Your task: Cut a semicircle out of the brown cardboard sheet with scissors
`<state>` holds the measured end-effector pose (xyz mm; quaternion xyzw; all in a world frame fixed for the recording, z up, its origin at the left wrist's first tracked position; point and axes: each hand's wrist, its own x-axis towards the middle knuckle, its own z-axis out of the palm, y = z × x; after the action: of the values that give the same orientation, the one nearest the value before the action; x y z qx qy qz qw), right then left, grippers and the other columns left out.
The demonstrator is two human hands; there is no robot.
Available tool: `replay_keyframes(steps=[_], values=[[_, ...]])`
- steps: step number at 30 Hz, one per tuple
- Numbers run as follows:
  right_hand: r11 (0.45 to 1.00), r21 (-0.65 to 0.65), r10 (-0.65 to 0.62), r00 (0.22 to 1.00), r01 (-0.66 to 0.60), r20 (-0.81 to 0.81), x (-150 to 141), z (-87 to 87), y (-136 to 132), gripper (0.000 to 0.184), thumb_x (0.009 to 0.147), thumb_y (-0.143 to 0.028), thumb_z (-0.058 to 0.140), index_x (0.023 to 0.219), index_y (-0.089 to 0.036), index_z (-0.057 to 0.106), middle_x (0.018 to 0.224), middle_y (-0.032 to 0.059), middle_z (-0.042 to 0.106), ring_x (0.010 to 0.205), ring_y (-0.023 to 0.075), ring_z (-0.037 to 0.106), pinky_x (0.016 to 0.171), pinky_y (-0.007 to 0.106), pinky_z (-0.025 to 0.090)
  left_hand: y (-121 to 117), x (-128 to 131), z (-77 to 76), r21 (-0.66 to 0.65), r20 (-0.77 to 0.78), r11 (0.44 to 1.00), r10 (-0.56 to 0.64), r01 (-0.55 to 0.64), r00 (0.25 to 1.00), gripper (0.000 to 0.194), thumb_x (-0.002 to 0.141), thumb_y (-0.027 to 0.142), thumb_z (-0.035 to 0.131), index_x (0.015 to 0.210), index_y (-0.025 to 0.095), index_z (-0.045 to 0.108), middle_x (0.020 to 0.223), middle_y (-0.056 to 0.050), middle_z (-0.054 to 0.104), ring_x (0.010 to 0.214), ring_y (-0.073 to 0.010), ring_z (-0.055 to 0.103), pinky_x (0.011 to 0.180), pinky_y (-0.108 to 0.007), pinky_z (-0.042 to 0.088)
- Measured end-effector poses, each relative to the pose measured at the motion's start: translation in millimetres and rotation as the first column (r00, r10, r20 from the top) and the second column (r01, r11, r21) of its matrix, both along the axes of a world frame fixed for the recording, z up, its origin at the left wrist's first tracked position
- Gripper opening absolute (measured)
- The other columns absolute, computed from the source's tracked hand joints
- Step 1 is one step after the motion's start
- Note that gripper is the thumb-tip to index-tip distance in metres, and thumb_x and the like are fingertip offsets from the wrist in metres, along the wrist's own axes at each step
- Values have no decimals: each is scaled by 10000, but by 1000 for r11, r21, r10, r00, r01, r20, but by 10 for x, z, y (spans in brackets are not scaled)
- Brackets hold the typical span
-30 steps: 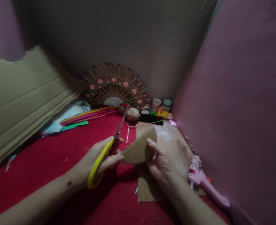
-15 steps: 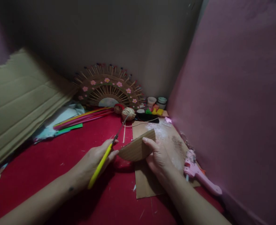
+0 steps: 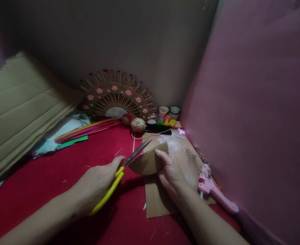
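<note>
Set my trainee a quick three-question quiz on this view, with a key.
1. Which hand holds the yellow-handled scissors?

2. True or false: the right hand grips a half-round piece of cardboard.

3. Which of these lies to the right of the right hand?
A) the ball of twine
B) the flowered fan
C) the pink glue gun

Key:
1. The left hand.
2. True.
3. C.

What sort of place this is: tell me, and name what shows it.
Probably a craft corner: a pink glue gun lies on the right, a ball of string sits at the back, and the left hand holds scissors.
</note>
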<state>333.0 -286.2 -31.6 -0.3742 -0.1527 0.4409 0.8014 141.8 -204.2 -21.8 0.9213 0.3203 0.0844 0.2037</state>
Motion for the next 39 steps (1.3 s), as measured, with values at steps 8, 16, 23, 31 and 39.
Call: replay_keyframes(steps=[8, 16, 23, 31, 39], values=[[1000, 12, 7, 999, -7, 33, 1, 2, 28, 239, 622, -193, 730, 856, -169, 691, 738, 11, 749, 638, 183, 667, 713, 318, 550, -48, 57, 84, 239, -365, 967, 6, 88, 931, 611, 887, 250, 198, 1435, -5, 291, 909, -217, 711, 769, -393, 690, 633, -464, 482], [1000, -11, 16, 1000, -16, 25, -29, -23, 13, 244, 602, -196, 730, 841, -168, 690, 722, 2, 744, 604, 171, 662, 631, 280, 544, -95, 81, 103, 190, -366, 977, -23, 99, 930, 600, 902, 243, 170, 1443, 11, 287, 1061, -228, 695, 880, -379, 688, 715, -497, 511], [999, -3, 42, 998, -41, 40, -32, 9, 12, 231, 601, -203, 723, 827, -164, 698, 710, 9, 745, 583, 167, 648, 628, 282, 531, -79, 66, 64, 207, -373, 973, -23, 107, 928, 583, 903, 232, 191, 1446, 53, 307, 1032, -210, 710, 853, -367, 696, 703, -475, 513], [997, -12, 79, 997, -79, 24, -55, 8, -2, 238, 603, -214, 733, 832, -159, 700, 702, 10, 740, 596, 165, 645, 650, 281, 519, -94, 63, 98, 200, -420, 971, -34, 129, 907, 589, 873, 189, 217, 1432, 37, 322, 953, -194, 725, 806, -376, 698, 677, -506, 518], [997, -10, 81, 996, -81, 34, -59, 1, -19, 225, 627, -212, 725, 846, -174, 687, 732, 16, 738, 639, 178, 654, 701, 302, 515, -86, 39, 86, 251, -411, 957, -33, 148, 911, 572, 876, 184, 226, 1411, 31, 362, 902, -205, 726, 757, -368, 702, 647, -473, 515]])
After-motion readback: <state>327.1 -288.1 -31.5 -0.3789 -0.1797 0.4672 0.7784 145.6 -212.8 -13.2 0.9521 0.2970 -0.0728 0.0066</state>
